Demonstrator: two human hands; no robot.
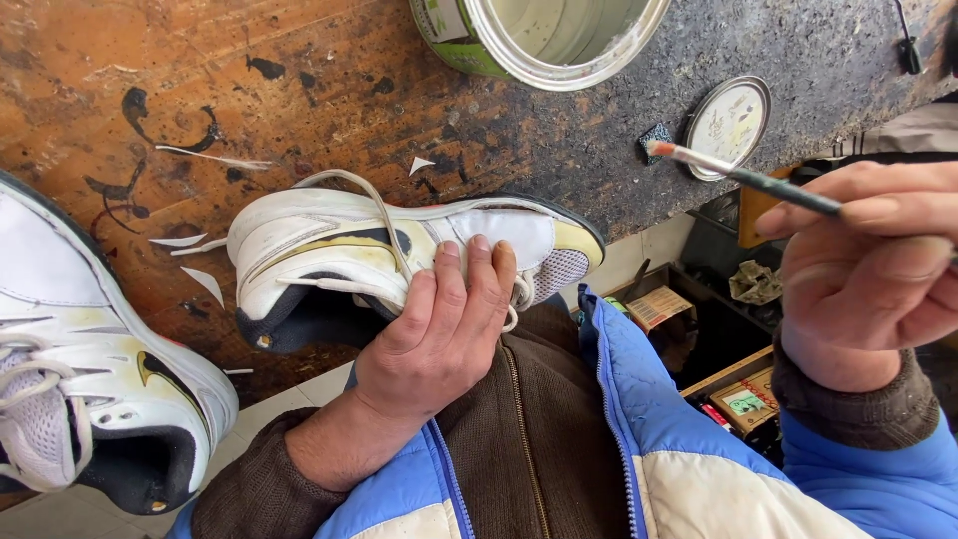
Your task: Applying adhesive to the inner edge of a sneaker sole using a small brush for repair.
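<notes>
My left hand [439, 334] grips a white sneaker [329, 255] with yellowed trim and a black sole, holding it on its side against the edge of the worn workbench [180, 90]. Its loose lace loops up over the shoe. My right hand [868, 269] holds a thin paintbrush [743, 176], its pale bristle tip pointing left over the bench edge, apart from the shoe.
A second matching sneaker [90, 369] lies at the left. An open tin can [544, 35] of pale paint stands at the top, its round lid [728, 125] to the right. Small white scraps litter the bench. Boxes [743, 399] sit on a low shelf below.
</notes>
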